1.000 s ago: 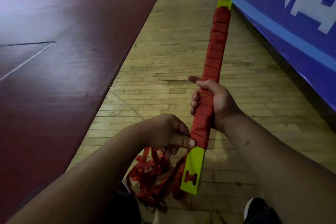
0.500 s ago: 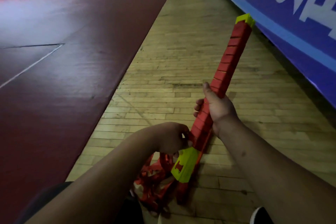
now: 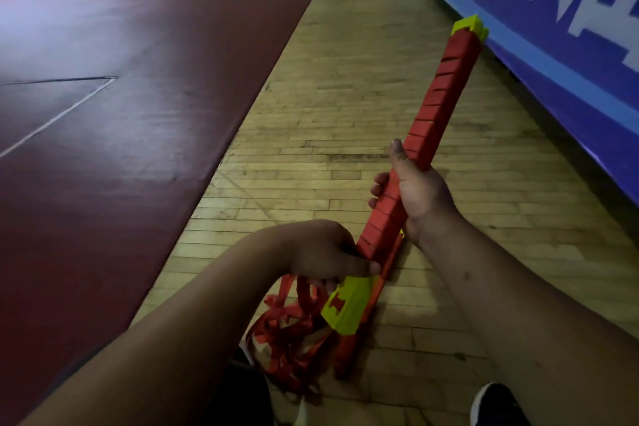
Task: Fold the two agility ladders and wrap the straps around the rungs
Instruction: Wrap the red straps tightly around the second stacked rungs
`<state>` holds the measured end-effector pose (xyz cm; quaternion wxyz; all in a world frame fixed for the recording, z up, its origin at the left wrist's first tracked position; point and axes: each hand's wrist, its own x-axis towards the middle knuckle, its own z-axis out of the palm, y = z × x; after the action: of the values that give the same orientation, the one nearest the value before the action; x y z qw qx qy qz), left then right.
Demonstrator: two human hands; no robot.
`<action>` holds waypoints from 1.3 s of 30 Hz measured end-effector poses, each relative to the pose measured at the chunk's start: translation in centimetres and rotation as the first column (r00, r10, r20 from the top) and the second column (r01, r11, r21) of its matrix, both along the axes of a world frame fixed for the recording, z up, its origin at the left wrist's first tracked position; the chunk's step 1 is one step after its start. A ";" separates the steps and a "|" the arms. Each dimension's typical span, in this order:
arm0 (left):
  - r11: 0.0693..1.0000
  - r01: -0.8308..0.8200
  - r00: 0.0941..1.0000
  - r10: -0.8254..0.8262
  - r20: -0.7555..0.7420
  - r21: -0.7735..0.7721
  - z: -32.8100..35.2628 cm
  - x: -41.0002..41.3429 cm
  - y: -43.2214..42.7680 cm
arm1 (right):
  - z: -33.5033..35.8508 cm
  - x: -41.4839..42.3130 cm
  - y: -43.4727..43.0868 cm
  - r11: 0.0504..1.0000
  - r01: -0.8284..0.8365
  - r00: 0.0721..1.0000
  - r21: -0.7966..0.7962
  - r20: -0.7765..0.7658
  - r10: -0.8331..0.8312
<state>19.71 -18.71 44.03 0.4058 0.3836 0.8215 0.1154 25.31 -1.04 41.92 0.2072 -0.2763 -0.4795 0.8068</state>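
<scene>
Over the wood floor (image 3: 345, 79), right of centre: bundle (image 3: 446, 86) of stacked rungs held off the ground and tilted. Its far end points up-right toward the blue banner (image 3: 570, 28), its near end sits low by the person's legs. Red strap is wound in tight turns over most of its length. Yellow shows at both tips, and the far tip (image 3: 472, 26) is slightly fanned. Right grip (image 3: 415, 194) is clenched round the bundle's middle, thumb laid along the wrapped face, fingers curling round the left side. Left grip (image 3: 325, 252) clamps the bundle just above the near yellow end (image 3: 345, 308), thumb pressed on the last red turn. Loose strap (image 3: 287, 332) drops from under the left grip into a tangled red heap on the floor, just left of the near end. Another red strip runs along the bundle's right underside; can't tell where it attaches. Dark red court (image 3: 138, 79) fills the left. Black shoe (image 3: 498, 405) at the bottom right edge.
</scene>
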 end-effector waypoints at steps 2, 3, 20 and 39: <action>1.000 0.015 0.994 -0.015 -0.108 0.006 -0.2 0.4 0.1 | 0.2 -0.2 0.1 1.000 0.022 1.000 -0.004 0.010 -0.022; 1.000 0.009 0.986 -0.005 -0.166 0.021 -0.4 0.6 0.3 | 0.3 -0.2 0.2 1.000 0.028 1.000 -0.006 0.013 -0.028; 0.907 -0.045 0.916 -0.129 0.379 0.418 1.0 0.6 -0.9 | 3.0 1.7 2.0 0.847 -0.286 0.909 -0.448 -0.407 0.092; 0.900 -0.057 0.844 -0.187 0.503 0.431 0.4 1.6 -0.6 | 3.3 1.3 1.0 0.852 -0.397 0.890 -0.340 -0.370 0.267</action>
<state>21.35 -19.35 44.47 0.5266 0.4444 0.6163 0.3813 26.62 -0.07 45.19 0.0731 -0.0955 -0.3035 0.9452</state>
